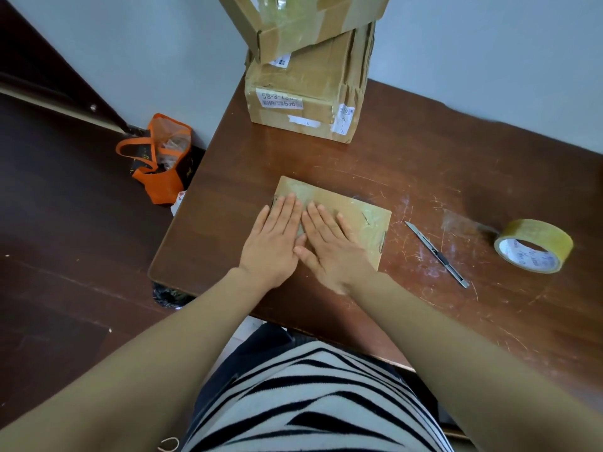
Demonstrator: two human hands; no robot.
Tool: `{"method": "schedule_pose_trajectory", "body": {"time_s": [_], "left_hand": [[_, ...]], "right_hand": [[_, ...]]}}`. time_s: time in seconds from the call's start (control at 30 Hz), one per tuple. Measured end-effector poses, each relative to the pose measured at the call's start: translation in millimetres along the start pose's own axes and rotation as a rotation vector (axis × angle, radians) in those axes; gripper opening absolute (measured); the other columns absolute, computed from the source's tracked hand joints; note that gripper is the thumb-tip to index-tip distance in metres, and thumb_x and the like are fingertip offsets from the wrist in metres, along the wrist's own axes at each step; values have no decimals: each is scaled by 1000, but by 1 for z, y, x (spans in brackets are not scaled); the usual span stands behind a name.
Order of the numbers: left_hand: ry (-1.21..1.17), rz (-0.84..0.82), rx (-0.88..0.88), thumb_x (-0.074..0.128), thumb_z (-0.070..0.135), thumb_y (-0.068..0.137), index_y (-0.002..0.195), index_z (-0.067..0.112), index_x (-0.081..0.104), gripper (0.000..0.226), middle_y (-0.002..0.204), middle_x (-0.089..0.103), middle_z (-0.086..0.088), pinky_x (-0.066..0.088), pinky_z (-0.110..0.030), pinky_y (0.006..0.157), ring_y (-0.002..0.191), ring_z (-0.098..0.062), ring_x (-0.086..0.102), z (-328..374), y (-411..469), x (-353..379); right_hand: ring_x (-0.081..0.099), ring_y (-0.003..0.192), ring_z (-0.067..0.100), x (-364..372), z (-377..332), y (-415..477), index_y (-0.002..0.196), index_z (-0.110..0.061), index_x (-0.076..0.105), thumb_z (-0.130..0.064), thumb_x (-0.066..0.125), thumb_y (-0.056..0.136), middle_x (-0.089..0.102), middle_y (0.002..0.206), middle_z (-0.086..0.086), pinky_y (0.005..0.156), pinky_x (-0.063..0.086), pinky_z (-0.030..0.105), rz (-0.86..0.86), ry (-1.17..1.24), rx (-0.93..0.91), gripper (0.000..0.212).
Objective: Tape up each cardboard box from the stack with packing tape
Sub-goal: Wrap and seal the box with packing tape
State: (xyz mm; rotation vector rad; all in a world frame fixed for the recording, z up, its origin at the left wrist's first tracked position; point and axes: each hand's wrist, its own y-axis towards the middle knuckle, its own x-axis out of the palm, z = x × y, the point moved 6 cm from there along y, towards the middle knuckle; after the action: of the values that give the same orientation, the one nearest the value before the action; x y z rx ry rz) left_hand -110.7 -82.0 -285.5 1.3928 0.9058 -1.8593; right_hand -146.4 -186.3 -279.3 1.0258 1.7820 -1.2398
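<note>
Table [424, 177]: scratched dark-brown wood, white scuffs to the right of the right hand [332, 252].
Knife [437, 254]: slim metal cutter lying flat, near the right hand's right side, blade pointing away.
Orange bag [160, 158]: slumped on the dark floor [65, 223], beyond and left of the left hand [274, 246].
Wall [489, 60]: pale grey, far beyond both hands.

Brown table [424, 177] w/ flat box [362, 216], box stack [303, 93], cutter [437, 254], tape roll [538, 230].
</note>
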Motion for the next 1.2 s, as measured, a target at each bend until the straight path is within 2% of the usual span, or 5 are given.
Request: {"method": "schedule_pose_trajectory", "body": {"time_s": [0.2,0.53,0.77,1.03,1.2], "left_hand": [[32,-30,-3,14,45,96,150,4,21,68,158,17,-13,4,-35,117,147,-24,14,1,0,-6],[55,-85,23,-8,51,86,149,15,-8,72,160,-7,-6,-16,-30,114,146,-15,-12,10,-5,-3],[-178,-148,-137,31,51,99,151,9,-8,78,159,-16,-8,-4,-31,118,148,-19,-9,-8,-12,-12],[-314,-165,-210,41,52,96,151,5,-9,88,160,-4,-13,16,-33,117,147,-27,11,-12,-14,-15],[-95,-129,-242,23,65,93,150,10,-15,88,159,-16,-15,-11,-37,116,148,-25,-10,-12,-14,-11]], "right_hand": [[21,143,21,5,33,-20,148,-10,25,-53,9,99,27,155,8,116,6,40,118,-191,-78,67],[34,140,21,8,14,-26,143,-7,40,-43,38,85,36,151,10,113,19,42,214,-135,-123,68],[51,125,30,-10,2,-14,125,-6,58,-44,41,75,56,133,12,109,21,39,248,-80,-78,65],[-6,145,12,2,4,-4,152,-13,7,-38,32,101,-1,159,2,117,-13,31,141,-187,-137,62],[16,143,19,7,18,-22,148,-7,30,-37,35,86,27,155,11,118,4,35,147,-166,-144,69]]}}
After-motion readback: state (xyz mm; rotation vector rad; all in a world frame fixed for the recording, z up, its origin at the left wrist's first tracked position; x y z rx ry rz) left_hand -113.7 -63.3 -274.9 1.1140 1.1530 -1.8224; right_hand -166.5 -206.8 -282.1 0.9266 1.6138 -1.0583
